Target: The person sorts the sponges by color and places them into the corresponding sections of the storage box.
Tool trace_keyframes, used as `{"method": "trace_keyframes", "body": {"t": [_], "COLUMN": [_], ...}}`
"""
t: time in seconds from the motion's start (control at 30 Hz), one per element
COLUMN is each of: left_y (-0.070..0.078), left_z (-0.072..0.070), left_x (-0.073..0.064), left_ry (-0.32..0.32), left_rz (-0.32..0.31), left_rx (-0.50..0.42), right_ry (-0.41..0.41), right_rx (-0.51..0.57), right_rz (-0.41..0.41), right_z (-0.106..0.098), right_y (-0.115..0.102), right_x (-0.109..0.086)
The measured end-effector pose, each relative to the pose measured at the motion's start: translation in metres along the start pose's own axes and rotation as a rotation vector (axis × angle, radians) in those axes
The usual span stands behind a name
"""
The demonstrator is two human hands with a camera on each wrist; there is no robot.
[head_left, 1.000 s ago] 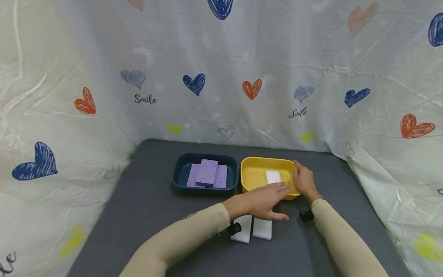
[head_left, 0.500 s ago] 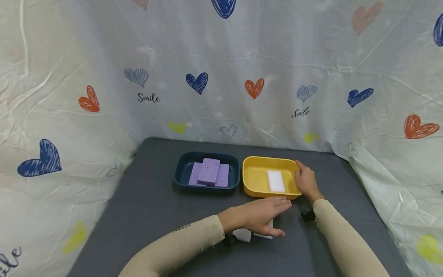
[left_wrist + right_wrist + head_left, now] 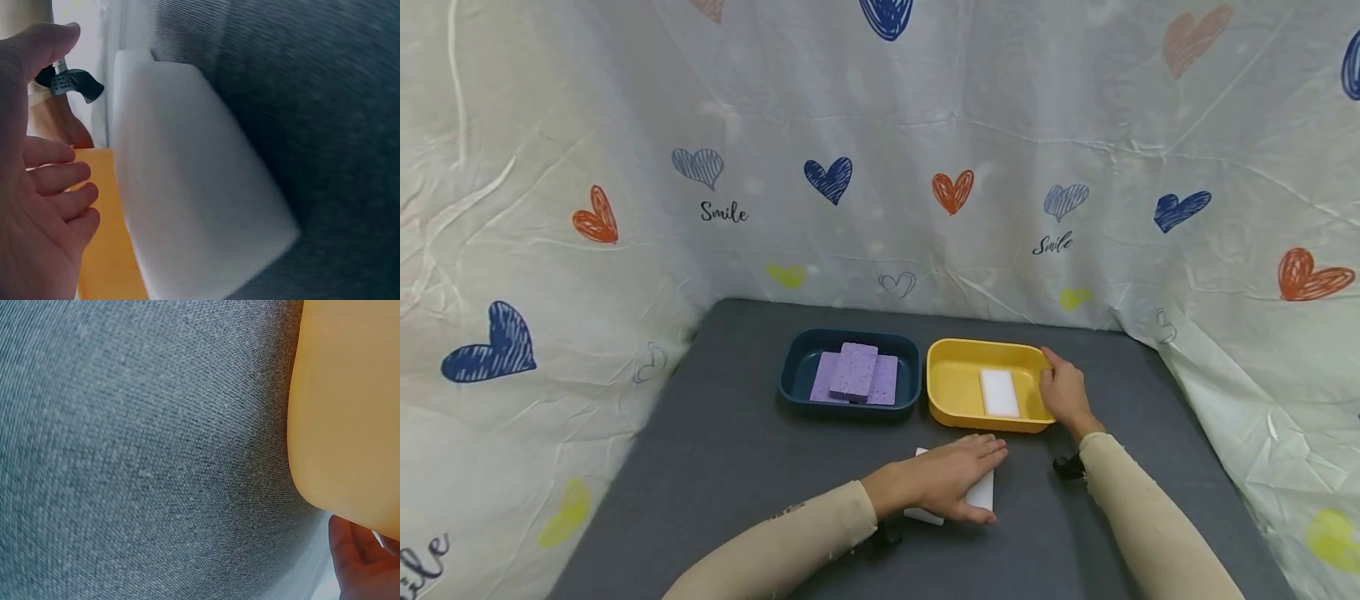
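White blocks (image 3: 982, 492) lie on the bench (image 3: 730, 454) beneath an outstretched left hand (image 3: 943, 479)

A pale curtain (image 3: 880, 108) printed with hearts fills the background, cut off by the frame. Before it stands the grey bench, its near edge out of view. Two beige sleeves (image 3: 1138, 508) reach in and are cropped at the bottom.

Side by side towards the rear are a dark blue tray (image 3: 801, 373) and, to its right, a yellow tray (image 3: 953, 385). The right wrist view catches only part of the yellow one.

The left hand is over the white blocks, hiding much of both. Its fingers (image 3: 59, 177) are close together, nearly straight in the head view, slightly bent in the left wrist view, with the thumb well apart; they pinch nothing. Whether the palm touches the blocks, I cannot tell. The right hand (image 3: 1063, 393) is at the right end of the yellow tray; whether its fingers pinch the rim is unclear, being partly hidden.

Purple blocks (image 3: 853, 371) sit in the blue tray, the top one covering the middle of those below. A single white block (image 3: 999, 393) lies flat in the yellow tray.
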State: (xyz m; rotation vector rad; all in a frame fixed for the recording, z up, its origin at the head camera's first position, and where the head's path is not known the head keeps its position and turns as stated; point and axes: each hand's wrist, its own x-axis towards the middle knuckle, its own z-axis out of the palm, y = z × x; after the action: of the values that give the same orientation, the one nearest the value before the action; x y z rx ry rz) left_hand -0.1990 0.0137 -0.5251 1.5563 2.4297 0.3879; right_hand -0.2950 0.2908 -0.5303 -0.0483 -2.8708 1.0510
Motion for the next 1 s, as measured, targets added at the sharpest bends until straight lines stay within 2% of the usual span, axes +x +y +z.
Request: {"method": "trace_keyframes", "body": {"t": [0.47, 1.0], "left_y": [0.0, 0.001], "left_z": [0.014, 0.012], "left_x": [-0.002, 0.002], "left_ry": [-0.023, -0.015], "left_rz": [-0.092, -0.113], "left_rx": [0.133, 0.122], "right_ry": [0.007, 0.017], "right_rx": [0.033, 0.035], "right_rz": [-0.036, -0.03], "right_z": [-0.001, -0.001], "right_y": [0.005, 0.004], "right_x": [0.001, 0.002]}}
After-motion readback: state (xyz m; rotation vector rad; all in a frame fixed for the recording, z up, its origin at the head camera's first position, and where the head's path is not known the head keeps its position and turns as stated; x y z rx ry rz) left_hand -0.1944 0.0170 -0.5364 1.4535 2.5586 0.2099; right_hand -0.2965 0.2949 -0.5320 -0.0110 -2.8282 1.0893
